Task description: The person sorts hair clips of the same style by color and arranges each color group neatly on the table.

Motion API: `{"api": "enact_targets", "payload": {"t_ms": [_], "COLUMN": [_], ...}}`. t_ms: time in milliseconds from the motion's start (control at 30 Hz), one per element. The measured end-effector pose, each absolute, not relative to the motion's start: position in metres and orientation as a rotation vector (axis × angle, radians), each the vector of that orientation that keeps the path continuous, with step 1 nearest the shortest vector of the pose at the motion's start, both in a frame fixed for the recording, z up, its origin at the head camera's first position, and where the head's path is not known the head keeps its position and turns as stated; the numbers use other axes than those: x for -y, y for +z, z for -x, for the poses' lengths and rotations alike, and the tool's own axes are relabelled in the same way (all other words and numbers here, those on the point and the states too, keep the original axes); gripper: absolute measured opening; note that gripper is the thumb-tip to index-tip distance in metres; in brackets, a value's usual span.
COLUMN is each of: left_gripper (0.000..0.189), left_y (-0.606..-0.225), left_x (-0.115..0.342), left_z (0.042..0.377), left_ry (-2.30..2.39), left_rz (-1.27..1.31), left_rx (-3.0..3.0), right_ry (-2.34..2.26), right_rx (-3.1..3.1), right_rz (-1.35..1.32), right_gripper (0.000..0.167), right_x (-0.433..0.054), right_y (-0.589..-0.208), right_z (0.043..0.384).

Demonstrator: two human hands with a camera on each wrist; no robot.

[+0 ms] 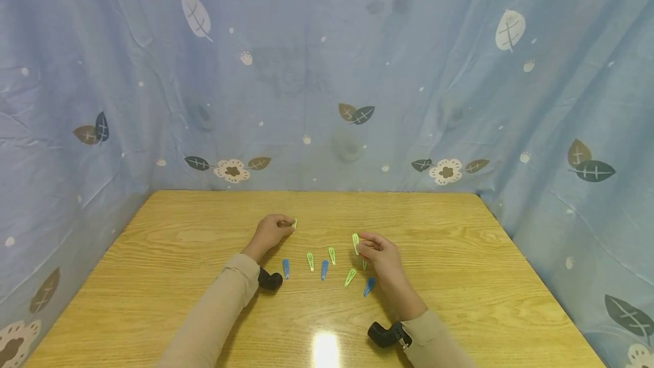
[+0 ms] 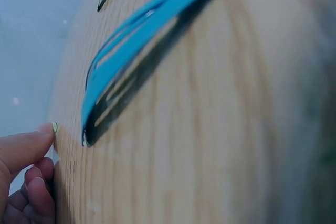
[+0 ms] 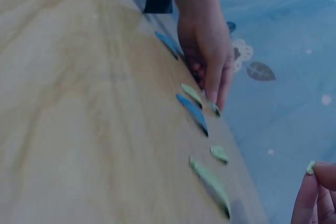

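My left hand (image 1: pixel 269 233) pinches a light green snap hair clip (image 1: pixel 294 224) at the far left of the group, at the tabletop. In the left wrist view, only the tip of that clip (image 2: pixel 54 127) shows at the thumb. My right hand (image 1: pixel 382 254) pinches another green hair clip (image 1: pixel 355 243) between thumb and fingertips; the right wrist view shows this clip (image 3: pixel 311 167) held up off the wood. Just under the right fingers lies a partly covered green clip (image 1: pixel 364 264). A blue hair clip (image 1: pixel 369 287) rests beside the right wrist.
Between the hands lie more green clips (image 1: pixel 310 262) and blue clips (image 1: pixel 324 270), spaced apart on the wooden table (image 1: pixel 204 300). Another blue clip (image 1: pixel 285 268) is near the left wrist. A patterned blue curtain (image 1: pixel 306 72) surrounds the table's back and sides.
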State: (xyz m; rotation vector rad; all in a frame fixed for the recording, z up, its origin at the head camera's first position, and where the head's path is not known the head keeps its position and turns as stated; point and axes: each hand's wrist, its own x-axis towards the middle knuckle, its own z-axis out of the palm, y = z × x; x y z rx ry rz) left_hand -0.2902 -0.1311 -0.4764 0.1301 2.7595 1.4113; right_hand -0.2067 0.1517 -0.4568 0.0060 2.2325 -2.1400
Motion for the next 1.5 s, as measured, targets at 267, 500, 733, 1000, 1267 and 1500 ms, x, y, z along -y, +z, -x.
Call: {"api": "enact_targets", "payload": {"t_ms": [267, 500, 733, 1000, 1267, 1500], "left_gripper": [0.026, 0.026, 0.025, 0.023, 0.023, 0.022], "left_y": [-0.477, -0.476, -0.476, -0.476, -0.481, -0.479], "left_x": [0.132, 0.130, 0.129, 0.129, 0.130, 0.129], "left_z": [0.289, 0.288, 0.289, 0.290, 0.294, 0.291], "left_ry": [1.439, 1.463, 1.444, 1.432, 1.436, 1.469], "left_rz": [-0.122, -0.120, -0.098, -0.109, -0.110, -0.092], "left_rx": [-2.739, -2.719, -2.729, -2.767, -2.787, -2.760], "right_ry": [-2.114, -2.087, -2.062, -1.990, -1.975, -1.940], "right_rx": [-2.215, -2.195, -2.216, -2.281, -2.289, -2.348], "right_rz": [-0.002, 0.009, -0.006, -0.046, -0.136, -0.199], "right_gripper": [0.030, 0.032, 0.029, 0.027, 0.026, 0.022], "right_x": [-0.118, -0.093, -0.070, -0.047, -0.030, -0.023], "right_y": [-0.445, -0.445, -0.448, -0.453, -0.460, -0.469], "right_z": [0.223, 0.241, 0.258, 0.272, 0.284, 0.290]}}
